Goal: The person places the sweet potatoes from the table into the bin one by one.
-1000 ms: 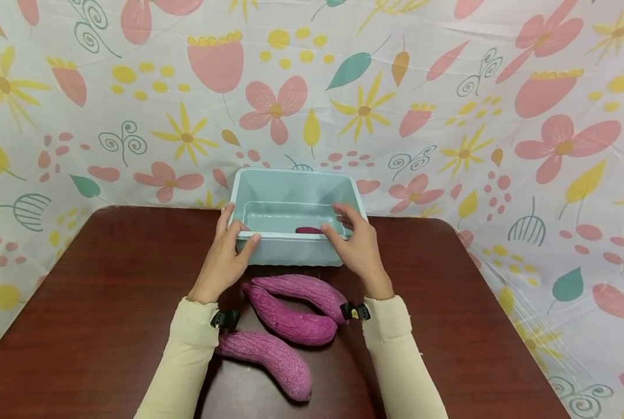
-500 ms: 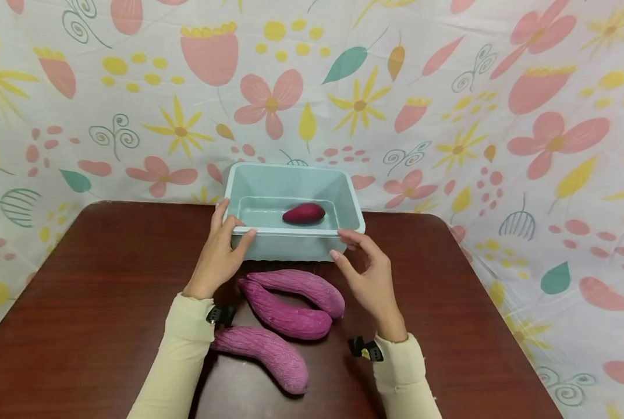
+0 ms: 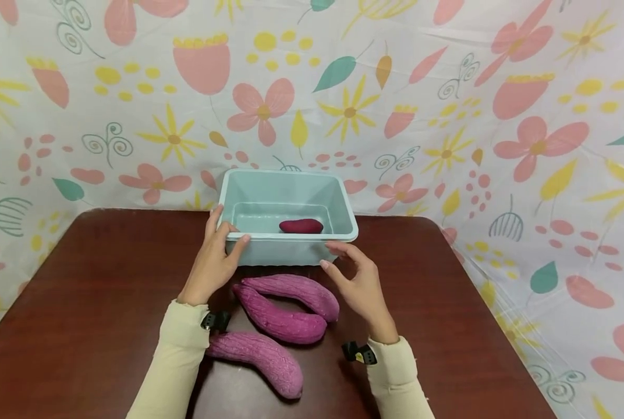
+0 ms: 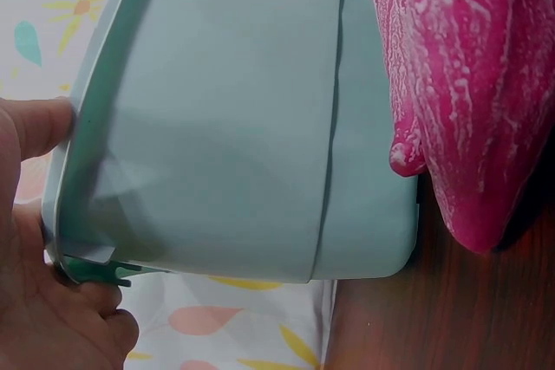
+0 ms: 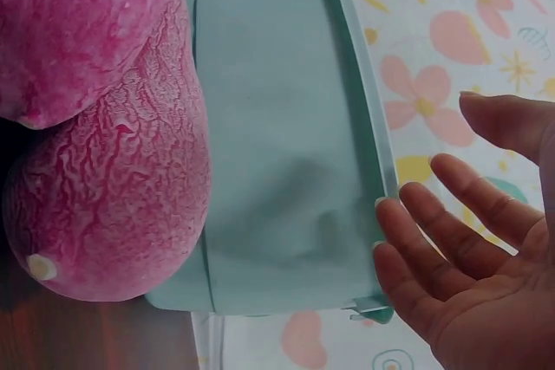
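Note:
A pale blue-green plastic bin (image 3: 283, 251) stands at the back of the table, with a dark purple, sweet-potato-like vegetable (image 3: 301, 226) lying inside near its front wall. My left hand (image 3: 211, 259) holds the bin's front left corner, thumb (image 4: 39, 127) and fingers on either side of the rim. At the front right corner is my right hand (image 3: 358, 279), its fingers loosely bent and spread, fingertips (image 5: 388, 205) at or just touching the rim. Two long, curved purple vegetables with wrinkled skin, one paler (image 3: 298, 290) and one deeper pink (image 3: 283, 319), lie close together before the bin.
A third long purple vegetable (image 3: 262, 358) lies nearer the front, partly behind the left wrist. The dark wooden table (image 3: 438, 326) meets a flower-printed cloth (image 3: 422, 70) at the back and sides.
My right hand has come out from over the bin's inside to its front right corner. The dark purple vegetable shows more fully inside. My left hand stays at its corner.

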Demonstrator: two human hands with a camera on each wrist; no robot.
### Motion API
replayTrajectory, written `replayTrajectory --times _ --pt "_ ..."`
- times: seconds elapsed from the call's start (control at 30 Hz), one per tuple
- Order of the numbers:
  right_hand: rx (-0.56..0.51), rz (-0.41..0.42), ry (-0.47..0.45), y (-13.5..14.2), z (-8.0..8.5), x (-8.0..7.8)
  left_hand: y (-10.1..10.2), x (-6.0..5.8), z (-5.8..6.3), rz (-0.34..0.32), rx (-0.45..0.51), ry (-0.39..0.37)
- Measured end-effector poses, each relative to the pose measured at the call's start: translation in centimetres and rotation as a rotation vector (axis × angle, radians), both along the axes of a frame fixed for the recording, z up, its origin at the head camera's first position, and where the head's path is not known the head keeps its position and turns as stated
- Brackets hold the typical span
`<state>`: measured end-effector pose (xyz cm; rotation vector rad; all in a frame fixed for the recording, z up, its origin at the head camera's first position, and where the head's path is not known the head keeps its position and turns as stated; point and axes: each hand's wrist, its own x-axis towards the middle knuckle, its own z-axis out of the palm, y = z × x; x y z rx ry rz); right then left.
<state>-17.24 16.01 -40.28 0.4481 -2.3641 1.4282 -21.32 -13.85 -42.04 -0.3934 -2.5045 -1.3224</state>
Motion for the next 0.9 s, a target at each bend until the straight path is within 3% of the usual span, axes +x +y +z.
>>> replayTrajectory --times 0.3,0.47,0.67,0.9 --pt "0.005 0.011 -0.001 0.0 -0.4 -0.3 0.0 0.0 0.0 0.004 0.001 0.001" --pt "0.052 0.007 -0.047 0.2 -1.2 -0.4 -0.1 0.1 0.0 0.004 -0.007 0.009" --pt "0.168 0.101 -0.134 0.9 -2.7 -0.9 0.0 0.4 0.0 0.005 -0.011 0.017" --pt "0.176 0.182 -0.188 1.6 -4.2 -1.3 0.3 0.2 -0.3 0.010 -0.006 0.016"
